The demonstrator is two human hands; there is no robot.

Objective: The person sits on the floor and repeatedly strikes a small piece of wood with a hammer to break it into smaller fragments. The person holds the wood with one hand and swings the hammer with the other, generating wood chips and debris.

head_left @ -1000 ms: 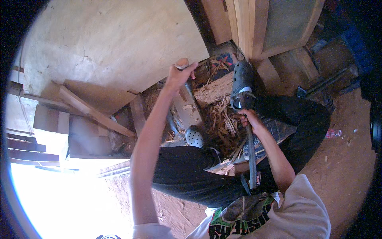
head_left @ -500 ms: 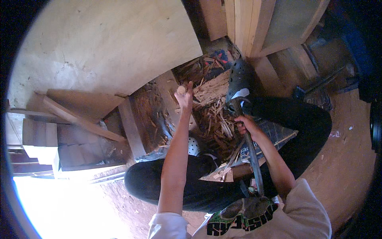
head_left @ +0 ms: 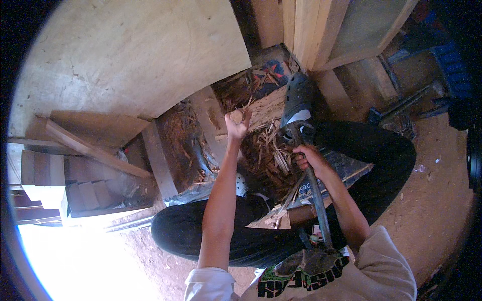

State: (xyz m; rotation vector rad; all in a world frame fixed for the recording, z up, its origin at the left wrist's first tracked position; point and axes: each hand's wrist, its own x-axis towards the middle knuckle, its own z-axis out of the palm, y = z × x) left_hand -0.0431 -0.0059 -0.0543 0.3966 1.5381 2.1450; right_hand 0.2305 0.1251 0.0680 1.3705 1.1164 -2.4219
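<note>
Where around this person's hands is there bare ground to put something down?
Bare earth lies to the right of the bent leg and below the black trousers at lower left. It is crowded between the hands: the left hand grips a short wooden piece above a pile of wood shavings, and the right hand grips a long tool handle.

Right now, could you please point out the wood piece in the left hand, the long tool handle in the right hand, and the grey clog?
wood piece (head_left: 236,116), head view, its rounded end
long tool handle (head_left: 317,208), head view, mid-shaft
grey clog (head_left: 297,98), head view, its upper
</note>
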